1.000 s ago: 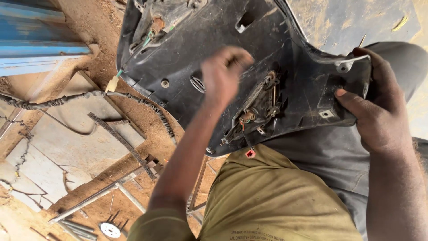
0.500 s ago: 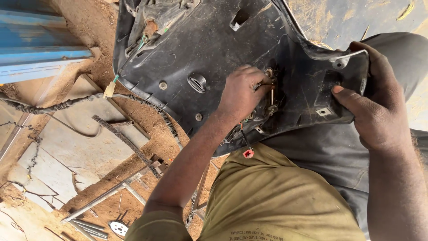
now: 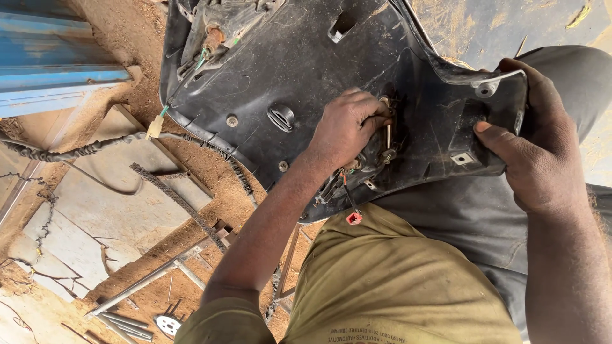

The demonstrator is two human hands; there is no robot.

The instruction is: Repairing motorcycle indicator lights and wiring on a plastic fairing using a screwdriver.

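Head view: dirt floor [image 3: 210, 197] with scrap — black panel [image 3: 287, 70] runs left-right; left hand [image 3: 347, 127] pinches its fitting [image 3: 386, 127], right hand [image 3: 535, 146] clamps its end.

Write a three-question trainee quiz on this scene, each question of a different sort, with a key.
1. True or false: the right hand grips the corner of the black panel.
2. What is the left hand doing? A. resting on the ground B. working its fingers at a fitting on the panel's inner side C. holding a hammer
3. What colour is the small connector hanging on a wire below the panel?

Key: 1. true; 2. B; 3. red
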